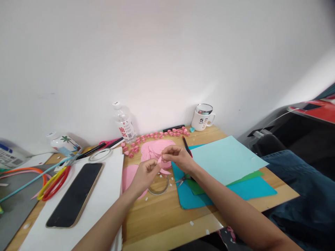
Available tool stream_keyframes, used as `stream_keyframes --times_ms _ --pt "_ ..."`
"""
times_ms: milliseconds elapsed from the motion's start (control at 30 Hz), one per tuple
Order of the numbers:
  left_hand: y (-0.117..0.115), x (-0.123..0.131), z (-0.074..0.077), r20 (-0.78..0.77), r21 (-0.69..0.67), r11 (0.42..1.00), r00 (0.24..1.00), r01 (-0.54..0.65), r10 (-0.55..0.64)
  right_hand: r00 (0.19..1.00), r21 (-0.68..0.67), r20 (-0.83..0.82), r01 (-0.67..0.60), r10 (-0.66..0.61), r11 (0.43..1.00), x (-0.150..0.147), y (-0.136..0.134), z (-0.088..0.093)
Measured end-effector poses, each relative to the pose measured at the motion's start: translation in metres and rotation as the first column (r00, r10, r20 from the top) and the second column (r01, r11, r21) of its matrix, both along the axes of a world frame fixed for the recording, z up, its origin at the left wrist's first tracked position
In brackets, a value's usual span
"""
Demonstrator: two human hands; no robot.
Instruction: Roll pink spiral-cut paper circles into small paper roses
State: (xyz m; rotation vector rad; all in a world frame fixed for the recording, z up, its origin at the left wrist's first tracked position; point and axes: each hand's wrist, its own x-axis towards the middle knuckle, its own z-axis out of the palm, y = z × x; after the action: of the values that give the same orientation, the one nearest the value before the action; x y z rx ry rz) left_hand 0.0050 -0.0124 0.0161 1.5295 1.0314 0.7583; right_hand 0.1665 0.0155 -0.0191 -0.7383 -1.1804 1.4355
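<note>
head view: at the centre of the frame, the left hand [146, 172] and right hand [180, 158] pinch a small pink paper piece [159, 160] between closed fingertips; lower, a tape ring [160, 193] lies on the surface [149, 223].

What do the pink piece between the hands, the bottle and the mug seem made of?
Pink piece: probably matte paper, thin and without shine.
Bottle: likely glossy plastic, see-through above its printed label.
Mug: perhaps glazed ceramic, smooth white with dark print; coated metal can't be ruled out.
</note>
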Motion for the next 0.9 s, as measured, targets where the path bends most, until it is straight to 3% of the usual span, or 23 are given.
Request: stream_keyframes --times_ms 167,367,900 --pt "0.0012 0.0001 -0.0026 -0.002 0.031 0.999 1.000 -0.011 0.011 0.999 0.004 0.017 0.032 -0.032 0.999 -0.0002 -0.0001 -0.0001" --pt "0.0041 -0.0001 -0.0022 -0.020 0.029 0.996 0.996 -0.081 0.081 0.998 -0.001 0.040 -0.049 0.049 0.999 0.0009 -0.0005 0.0002" --pt "0.0020 0.0005 0.0007 0.024 -0.020 0.996 0.996 -0.084 0.085 1.000 -0.001 0.001 -0.012 0.012 1.000 -0.0008 -0.0008 -0.0007"
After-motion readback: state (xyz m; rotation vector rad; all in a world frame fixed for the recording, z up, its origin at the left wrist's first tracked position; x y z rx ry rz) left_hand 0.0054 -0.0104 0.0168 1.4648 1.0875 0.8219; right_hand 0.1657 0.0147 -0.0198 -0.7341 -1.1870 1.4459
